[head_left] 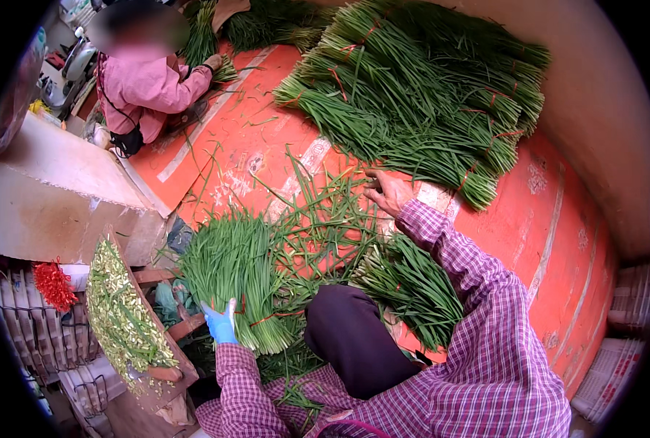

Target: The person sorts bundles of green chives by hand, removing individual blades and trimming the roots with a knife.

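Note:
A thick bundle of green garlic chives (230, 255) lies left of my knee, its pale cut ends toward me. My left hand (221, 325), in a blue glove, is at the bundle's lower left edge with thumb and finger spread apart. A thin red band (266, 319) lies across the bundle near the cut ends and trails to the right. My bare right hand (390, 193) reaches out over the orange surface, fingers bent and apart, with nothing visible in them. Loose chive leaves (325, 212) are scattered just left of it. Another chive bundle (412, 285) lies below my right forearm.
A large pile of banded chive bundles (412, 95) covers the far right of the orange sheet (514, 255). A person in pink (142, 95) handles chives at far left. At near left stand a board heaped with trimmings (124, 314) and red ties (55, 286).

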Motion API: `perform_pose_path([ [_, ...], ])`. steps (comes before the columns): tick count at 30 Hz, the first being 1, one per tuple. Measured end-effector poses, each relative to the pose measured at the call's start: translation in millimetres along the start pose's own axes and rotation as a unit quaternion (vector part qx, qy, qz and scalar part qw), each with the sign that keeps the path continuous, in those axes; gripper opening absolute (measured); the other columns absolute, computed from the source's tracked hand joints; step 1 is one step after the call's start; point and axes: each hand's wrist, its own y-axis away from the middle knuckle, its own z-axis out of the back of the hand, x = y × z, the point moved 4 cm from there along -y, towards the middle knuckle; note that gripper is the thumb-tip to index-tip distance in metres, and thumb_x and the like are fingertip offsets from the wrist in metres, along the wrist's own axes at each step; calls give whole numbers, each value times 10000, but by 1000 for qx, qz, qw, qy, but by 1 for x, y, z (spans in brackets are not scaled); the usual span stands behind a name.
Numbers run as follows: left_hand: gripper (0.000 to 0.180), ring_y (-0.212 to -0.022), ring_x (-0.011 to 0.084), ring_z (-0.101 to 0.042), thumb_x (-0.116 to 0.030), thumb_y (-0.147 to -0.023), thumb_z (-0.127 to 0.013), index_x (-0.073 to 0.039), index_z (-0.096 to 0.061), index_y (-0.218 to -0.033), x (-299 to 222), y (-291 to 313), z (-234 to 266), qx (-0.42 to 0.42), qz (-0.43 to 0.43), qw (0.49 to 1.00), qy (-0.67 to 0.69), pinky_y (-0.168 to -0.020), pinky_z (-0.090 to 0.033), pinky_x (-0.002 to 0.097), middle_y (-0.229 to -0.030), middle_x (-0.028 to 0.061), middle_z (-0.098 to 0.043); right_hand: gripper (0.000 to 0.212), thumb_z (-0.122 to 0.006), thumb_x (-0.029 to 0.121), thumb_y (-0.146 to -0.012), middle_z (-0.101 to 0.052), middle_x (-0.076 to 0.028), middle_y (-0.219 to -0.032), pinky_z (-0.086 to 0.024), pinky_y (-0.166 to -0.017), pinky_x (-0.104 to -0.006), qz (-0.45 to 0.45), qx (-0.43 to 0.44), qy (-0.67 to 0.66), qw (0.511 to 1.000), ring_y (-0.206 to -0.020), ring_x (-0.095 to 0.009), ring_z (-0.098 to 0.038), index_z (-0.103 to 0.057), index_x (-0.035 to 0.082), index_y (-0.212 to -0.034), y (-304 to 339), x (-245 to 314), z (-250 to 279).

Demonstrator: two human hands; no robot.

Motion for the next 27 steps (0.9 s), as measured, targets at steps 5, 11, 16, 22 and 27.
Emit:
perform_pose_path([
  [5,1133,-1237,383,-462,-554,-654,-792,-32,-219,-1480,-6,19,-27,-11,4,998,-65,-995,-416,464,-1394,233,-405,750,-690,470,-806,-551,-184,-1273,-437,-995,-443,-68,-40,133,988,-1195,-344,-516,-395,68,-1367,-152,-42,-29],
  [11,1168,-1224,405,-462,-499,-648,-810,-56,-150,-1503,-16,23,-26,-9,-32,987,-157,-959,-434,472,-1407,246,-384,978,-794,450,-712,-394,-137,-1446,-406,-1027,-472,-172,-99,211,957,-1293,-318,-424,-259,134,-1468,-244,-77,-41],
  [16,1140,-1198,404,-481,-433,-626,-843,-21,-208,-1478,-17,22,-26,-25,-71,986,-150,-945,-447,471,-1404,250,-390,1044,-796,487,-712,-301,-141,-1503,-464,-960,-471,-276,-69,226,932,-1205,-381,-518,-175,218,-1506,-257,-102,-64],
  [22,1140,-1202,409,-478,-452,-628,-832,-34,-206,-1484,-22,20,-20,-10,-53,989,-135,-958,-435,470,-1410,248,-380,421,-670,356,-793,-675,-159,-1053,-515,-825,-452,-174,-34,338,924,-1012,-334,-644,-588,99,-1116,-275,-79,-58],
  [27,1115,-1233,413,-450,-451,-629,-835,-34,-241,-1475,-20,26,-20,-33,-77,993,-87,-999,-411,474,-1402,270,-375,122,-613,156,-709,-681,-129,-801,-518,-689,-437,17,-63,476,877,-809,-321,-673,-688,118,-798,-267,31,32],
])
